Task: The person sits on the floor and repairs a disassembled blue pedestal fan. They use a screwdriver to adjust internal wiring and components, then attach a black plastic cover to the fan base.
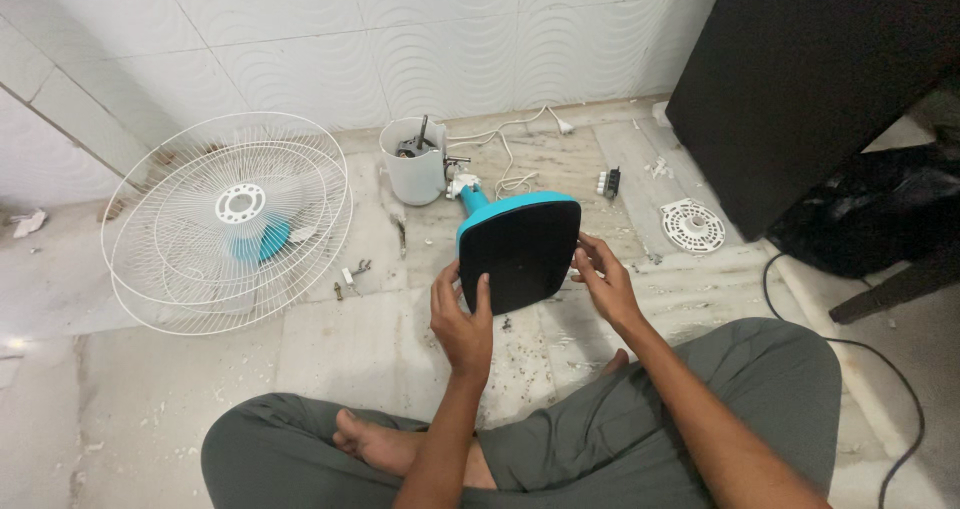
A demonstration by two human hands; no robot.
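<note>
The fingers [478, 294] of the left hand [460, 319] are being closed over the lower left edge of the fan base [520, 251], with the thumb being pressed flat on its black underside. The fingers of the right hand [603, 279] are being curled around the base's right edge, so the base is being gripped from both sides. The base is being held tilted up off the floor [350, 349], just in front of the crossed legs [640, 439], with its turquoise rim and neck pointing away toward the white motor housing [414, 161]. A white cord with a plug [520, 129] is being trailed behind the housing. Two white wire grilles [230, 219] are being left lying stacked well to the left, with small screws [350, 274] scattered between them and the base. A round white cap [692, 225] is lying to the right, beside a black cabinet [800, 79].
</note>
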